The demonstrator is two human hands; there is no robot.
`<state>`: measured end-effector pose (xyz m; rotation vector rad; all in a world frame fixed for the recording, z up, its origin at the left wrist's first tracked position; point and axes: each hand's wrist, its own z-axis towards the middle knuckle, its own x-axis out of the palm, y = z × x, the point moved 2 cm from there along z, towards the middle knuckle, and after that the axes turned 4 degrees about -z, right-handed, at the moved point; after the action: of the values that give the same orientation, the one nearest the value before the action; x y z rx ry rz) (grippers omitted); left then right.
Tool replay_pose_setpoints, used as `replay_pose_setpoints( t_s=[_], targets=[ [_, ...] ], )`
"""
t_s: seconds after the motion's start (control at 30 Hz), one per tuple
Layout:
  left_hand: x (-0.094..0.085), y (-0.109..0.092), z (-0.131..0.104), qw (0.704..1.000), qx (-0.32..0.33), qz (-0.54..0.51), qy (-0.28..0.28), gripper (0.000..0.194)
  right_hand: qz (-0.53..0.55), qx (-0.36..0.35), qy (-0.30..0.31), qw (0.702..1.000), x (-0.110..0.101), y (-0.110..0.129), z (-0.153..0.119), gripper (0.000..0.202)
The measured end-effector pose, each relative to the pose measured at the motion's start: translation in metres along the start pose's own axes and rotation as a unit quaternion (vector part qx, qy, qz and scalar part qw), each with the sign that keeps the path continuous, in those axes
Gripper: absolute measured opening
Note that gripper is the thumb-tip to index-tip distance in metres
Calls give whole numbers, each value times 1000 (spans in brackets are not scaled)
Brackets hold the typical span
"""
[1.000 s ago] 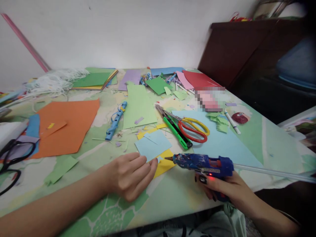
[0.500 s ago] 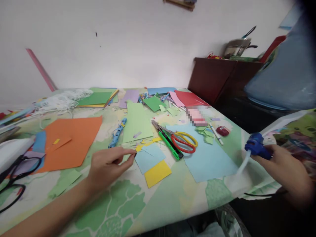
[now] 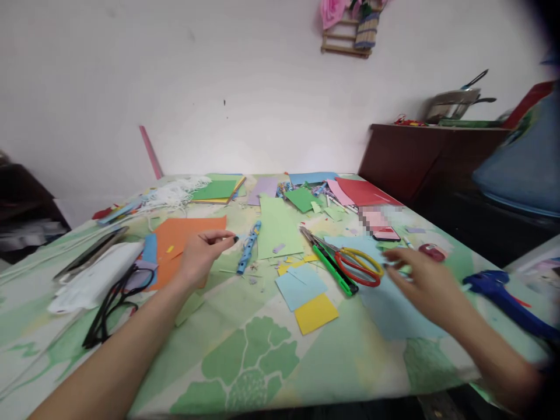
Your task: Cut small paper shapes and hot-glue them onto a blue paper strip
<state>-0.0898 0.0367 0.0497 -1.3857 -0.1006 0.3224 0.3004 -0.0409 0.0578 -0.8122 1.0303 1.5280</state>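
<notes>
My left hand (image 3: 199, 256) hovers over the table by the orange paper (image 3: 192, 226), thumb and forefinger pinched together. A tiny dark spot shows at its fingertips; what it is I cannot make out. A blue flute-shaped pen (image 3: 249, 248) lies just right of those fingertips. My right hand (image 3: 417, 280) is slightly blurred above the large light blue sheet (image 3: 385, 312), fingers apart and nothing visible in them. Beside it lie scissors with red and yellow handles (image 3: 361, 265) and a green utility knife (image 3: 335, 268). A blue glue gun (image 3: 503, 297) rests at the right table edge.
Small blue (image 3: 300, 286) and yellow (image 3: 317, 315) papers lie mid-table, with a pale green sheet (image 3: 277, 224) behind. Black glasses (image 3: 109, 303) and a white packet (image 3: 98, 277) are at left. A phone (image 3: 380, 224) and a dark red mouse-like object (image 3: 432, 252) stand right.
My right hand has let go of the glue gun, now lying on the table, and moved left toward the scissors. My left hand, still pinched, has shifted toward the orange paper. The view has turned left.
</notes>
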Motion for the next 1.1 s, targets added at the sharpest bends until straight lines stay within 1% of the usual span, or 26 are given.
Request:
replay_pose_setpoints(
  t_s=[0.03,0.07,0.1,0.13,0.2,0.23,0.3,0.4,0.47,0.57,0.63,0.73,0.8,0.93,1.03,1.1],
  targets=[
    [0,3,2,1000,-4,-2,11,29,75,-27,64,995,7,35,10,24],
    [0,6,3,1000,-8,-3,18,30,137,-54,125,981,17,69,21,22],
    [0,9,4,1000,-10,-4,25,30,187,-66,180,963,28,100,33,20],
    [0,11,5,999,-14,-5,30,31,219,-59,219,949,41,127,44,19],
    [-1,15,6,999,-15,-15,34,33,228,-51,246,941,68,169,67,19],
    [-2,15,7,999,-15,-23,34,33,227,-47,257,938,81,185,78,21],
    [-4,14,8,998,-19,-48,37,32,216,-35,259,941,104,209,95,25],
    [-7,9,10,996,-27,-73,49,32,197,-19,250,948,128,230,109,20],
    [-9,6,11,995,-26,-79,55,32,196,-10,248,949,137,239,112,22],
    [-8,4,10,994,-23,-85,65,30,215,13,241,946,142,243,111,20],
    [-6,3,8,993,-21,-88,78,28,243,33,233,941,140,240,108,18],
    [-1,3,5,990,-20,-96,102,26,312,49,221,923,131,229,101,23],
    [3,2,1,987,-21,-102,119,26,373,52,213,902,121,218,95,22],
    [14,0,-9,978,-27,-119,167,26,496,69,185,845,99,193,75,11],
    [22,-1,-20,968,-26,-139,205,23,567,70,165,804,88,181,60,14],
    [25,-3,-27,965,-21,-140,221,20,600,58,163,781,83,178,52,16]
  ],
)
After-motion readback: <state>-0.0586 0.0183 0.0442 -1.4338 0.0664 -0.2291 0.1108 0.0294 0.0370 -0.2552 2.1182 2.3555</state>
